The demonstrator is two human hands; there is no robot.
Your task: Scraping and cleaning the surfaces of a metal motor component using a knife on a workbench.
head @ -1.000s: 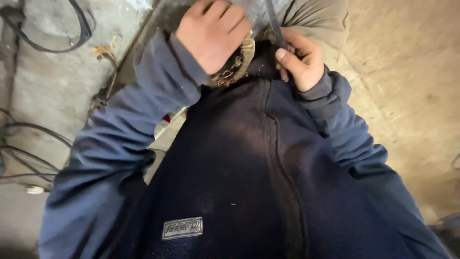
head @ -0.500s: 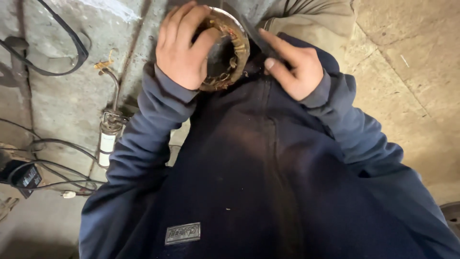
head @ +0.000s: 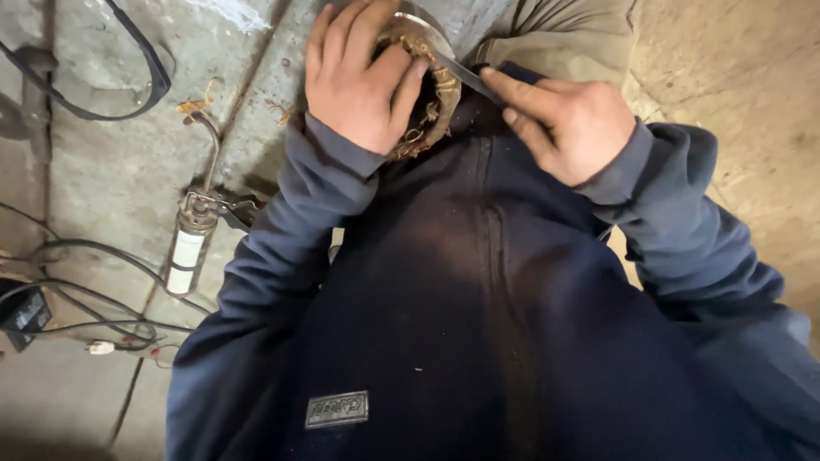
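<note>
**Hands working a round wound part against the lap**

Compared with the earlier frame, both hands are sitting a bit lower in view and the ring has tipped so its rim is facing more up and to the right; the right hand is now pressing a thin metal blade against it instead of just pointing a finger.

Biggest thing in shot is the dark navy zip jacket [head: 478, 324], filling most of the lower half, with a small grey patch [head: 336, 410] stitched near the hem. Under and around it, the rough concrete floor [head: 102, 171] is showing on the left, and tan trousers [head: 564, 34] are peeking out at the top.

Black cables [head: 128, 60] are looping across the floor on the left. A small white cylinder [head: 186, 252] with a metal top is lying near the left sleeve, well apart from the hands.

The left hand [head: 363, 77] is clenching around the ring-shaped part [head: 427, 94], which is rusty brown with wire windings inside, fingers wrapping over its near side. The part is sitting at the top centre, just above the jacket collar area, pressed between the two hands.

The right hand [head: 572, 124] is pinching the flat grey blade [head: 457, 67], index finger stretched along it, tip touching the ring's edge.
</note>
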